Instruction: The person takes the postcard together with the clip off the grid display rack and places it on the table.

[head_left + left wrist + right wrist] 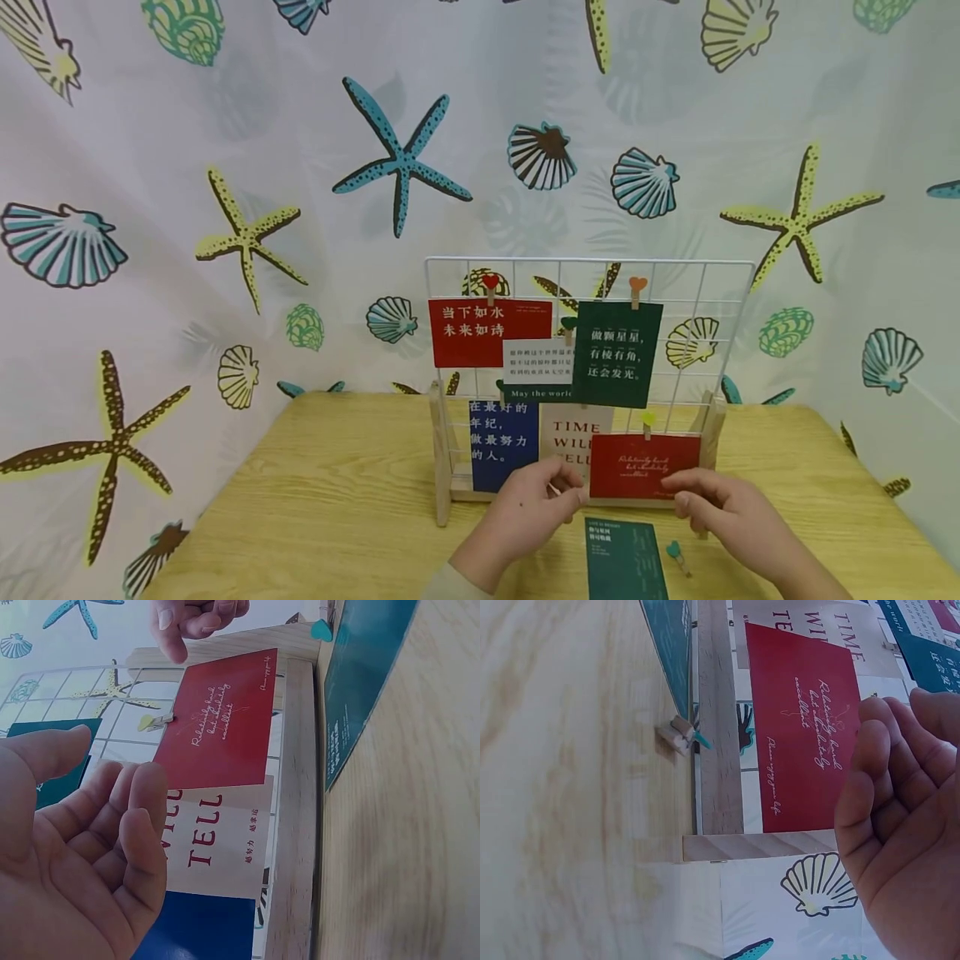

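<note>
My left hand [525, 510] hovers before the lower part of a white wire grid rack [592, 261], fingers loosely bent and holding nothing. The right hand [731, 521], also empty with relaxed fingers, is near the rack's right side. Between them a red card [637, 477] hangs from the grid by a wooden clip with a yellow top [648, 423]. Left of it hang a cream card [570, 421] lettered in red and a blue card [495, 442]. On the table lie a dark green card [626, 558] and a clip with a teal heart [678, 557].
Higher on the grid hang a red card [457, 346], a green-and-white card [532, 358] and a dark green card [618, 367]. Wooden feet [443, 500] hold the rack on the wood-grain table [322, 500]. Behind stands a patterned curtain [480, 50].
</note>
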`<state>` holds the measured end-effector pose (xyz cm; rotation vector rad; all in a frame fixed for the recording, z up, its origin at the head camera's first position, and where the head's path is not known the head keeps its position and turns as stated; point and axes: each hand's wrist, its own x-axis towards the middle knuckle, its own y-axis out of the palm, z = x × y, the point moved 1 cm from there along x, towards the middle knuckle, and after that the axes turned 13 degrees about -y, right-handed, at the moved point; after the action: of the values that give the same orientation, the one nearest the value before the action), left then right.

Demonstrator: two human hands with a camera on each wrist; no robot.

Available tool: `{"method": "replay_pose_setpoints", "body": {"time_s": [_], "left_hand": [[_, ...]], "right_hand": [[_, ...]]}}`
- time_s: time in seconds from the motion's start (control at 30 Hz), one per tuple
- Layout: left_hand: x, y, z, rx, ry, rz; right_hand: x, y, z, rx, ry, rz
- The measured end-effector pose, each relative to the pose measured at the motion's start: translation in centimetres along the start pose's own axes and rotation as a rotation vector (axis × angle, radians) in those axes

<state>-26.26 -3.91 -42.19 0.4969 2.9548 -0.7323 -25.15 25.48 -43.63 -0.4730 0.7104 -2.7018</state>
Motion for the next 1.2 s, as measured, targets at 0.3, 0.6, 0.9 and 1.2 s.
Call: {"method": "replay_pose_setpoints", "body": {"time_s": [0.3,0.6,0.9,1.2], "left_hand": [[-0.1,-0.1,-0.6,-0.049,0.050,-0.023],[-0.1,-0.2,-0.9,-0.103,0.051,-0.043],[0.1,-0.4,-1.3,-0.105,0.054,-0.096],[0.1,-0.3,-1.8,-0.109,0.060,-0.114]], "right_hand": [[-0.2,-0.3,0.4,-0.023,-0.035,-0.022],[-0.1,-0.3,1.3,-0.077,-0.018,-0.087],[0.5,-0.9,2.9,-0.117,-0.087,-0.144],[1.0,-1.5,4.2,-0.169,-0.147,-0.166]]}}
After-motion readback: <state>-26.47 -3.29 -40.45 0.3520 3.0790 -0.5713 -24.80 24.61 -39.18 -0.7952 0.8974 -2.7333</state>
